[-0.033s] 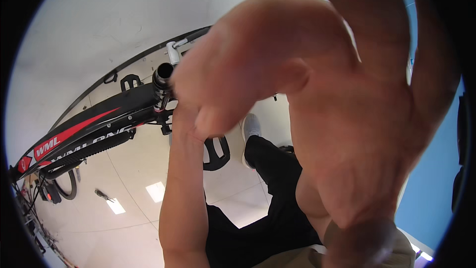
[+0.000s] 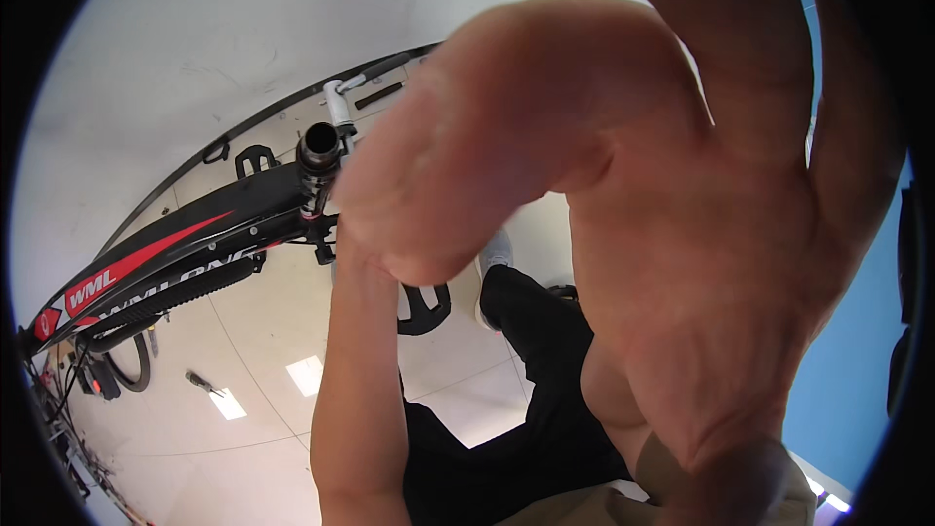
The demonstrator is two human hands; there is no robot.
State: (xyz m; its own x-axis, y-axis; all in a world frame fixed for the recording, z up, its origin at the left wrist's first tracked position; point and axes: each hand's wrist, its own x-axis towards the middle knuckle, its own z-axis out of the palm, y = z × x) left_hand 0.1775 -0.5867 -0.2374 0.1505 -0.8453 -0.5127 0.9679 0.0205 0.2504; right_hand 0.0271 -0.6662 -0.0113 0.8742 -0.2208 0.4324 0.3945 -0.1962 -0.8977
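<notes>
Very close up, my right hand (image 2: 672, 224) covers much of the view, its fingers stretched past the upper edge with narrow gaps between them. Its thumb (image 2: 506, 117) reaches left, in front of my left wrist. Only my left forearm (image 2: 360, 390) shows; the hand is hidden behind that thumb. Beside them stands a black bicycle frame (image 2: 185, 239) with red and white markings. An open-topped seat tube (image 2: 320, 144) rises at its right end. One black pedal (image 2: 425, 312) shows just below the thumb. Whether either hand touches the bicycle cannot be made out.
Another black pedal (image 2: 255, 160) lies beyond the frame, near a white fitting (image 2: 337, 102) and a dark strip (image 2: 378, 95). A small dark tool (image 2: 205, 382) rests on the tiled floor (image 2: 214, 438). My shoe (image 2: 495, 249) is below; a blue surface (image 2: 857, 380) stands right.
My right thumb has shifted slightly, with its tip lower over my left wrist. More of the white fitting and the dark strip shows. The bicycle has barely moved in view.
</notes>
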